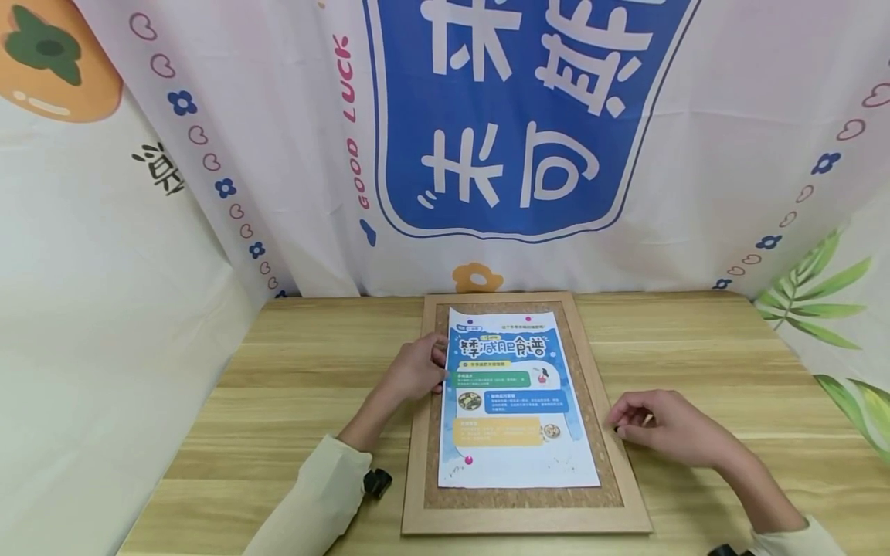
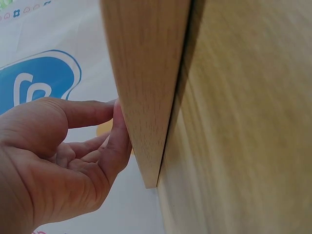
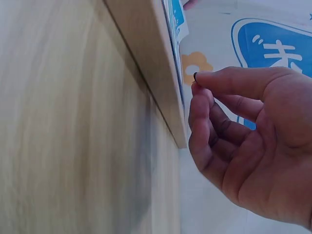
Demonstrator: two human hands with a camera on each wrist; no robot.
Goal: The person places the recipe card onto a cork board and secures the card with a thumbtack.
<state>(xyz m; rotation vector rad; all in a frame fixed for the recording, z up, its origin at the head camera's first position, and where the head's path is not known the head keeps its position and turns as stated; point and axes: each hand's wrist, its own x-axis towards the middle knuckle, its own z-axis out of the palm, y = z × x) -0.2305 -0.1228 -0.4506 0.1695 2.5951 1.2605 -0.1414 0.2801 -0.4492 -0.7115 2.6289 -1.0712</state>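
Observation:
A printed paper poster [image 1: 514,398] with blue, green and yellow blocks lies on a wood-framed cork board [image 1: 528,498]. Round pushpins sit in it: a dark one [image 1: 470,322] at top left, pink ones at top right [image 1: 528,319] and bottom left [image 1: 469,460]. At the poster's left edge, my left hand [image 1: 417,369] has thumb and forefinger together, apparently pinching the paper; the frame's side hides the contact in the left wrist view. Beside the right frame edge, my right hand [image 1: 670,428] pinches a small black pushpin [image 3: 195,76] between thumb and forefinger, apart from the poster.
The board lies flat on a wood-grain table [image 1: 299,371], its far edge near a printed cloth backdrop [image 1: 313,232]. Table surface extends on both sides of the board. Dark wrist devices [image 1: 378,483] are worn at both sleeves.

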